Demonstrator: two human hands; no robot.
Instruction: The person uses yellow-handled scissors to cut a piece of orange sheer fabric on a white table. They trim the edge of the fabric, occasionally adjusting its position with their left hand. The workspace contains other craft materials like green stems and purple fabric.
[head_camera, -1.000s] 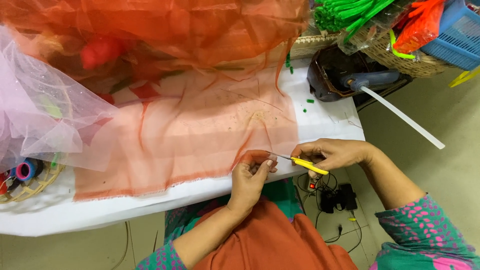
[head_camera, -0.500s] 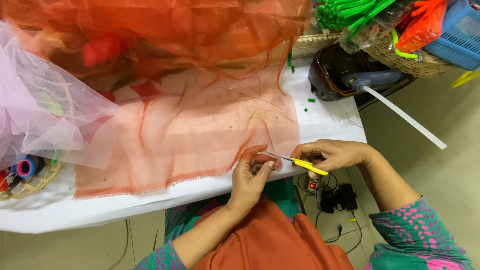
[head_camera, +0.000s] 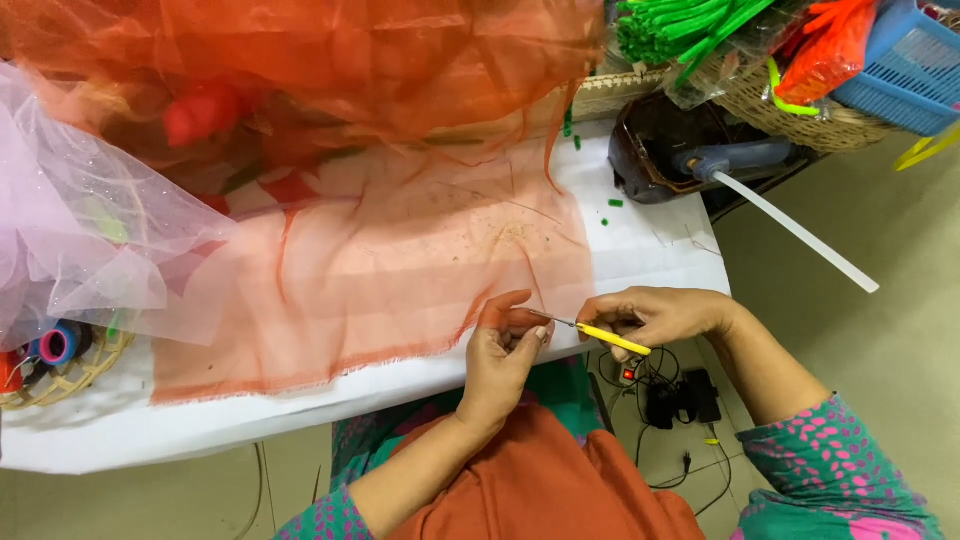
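L hand (head_camera: 505, 350) shifted slightly on fabric (head_camera: 400, 270) edge — R hand (head_camera: 650, 315) w/ yellow tool (head_camera: 610, 339) unchanged

At ten o'clock a heap of pale pink tulle (head_camera: 80, 230) spills over the white surface (head_camera: 650, 245), with a woven tray of thread spools (head_camera: 55, 350) just below it at nine. Toward one o'clock a glue gun (head_camera: 735, 160) lies in a dark tray, beside a wicker basket (head_camera: 800, 110) of green sticks (head_camera: 670, 25) and a blue plastic basket (head_camera: 905, 60). At five o'clock black cables and a power adapter (head_camera: 680, 395) lie on the floor.
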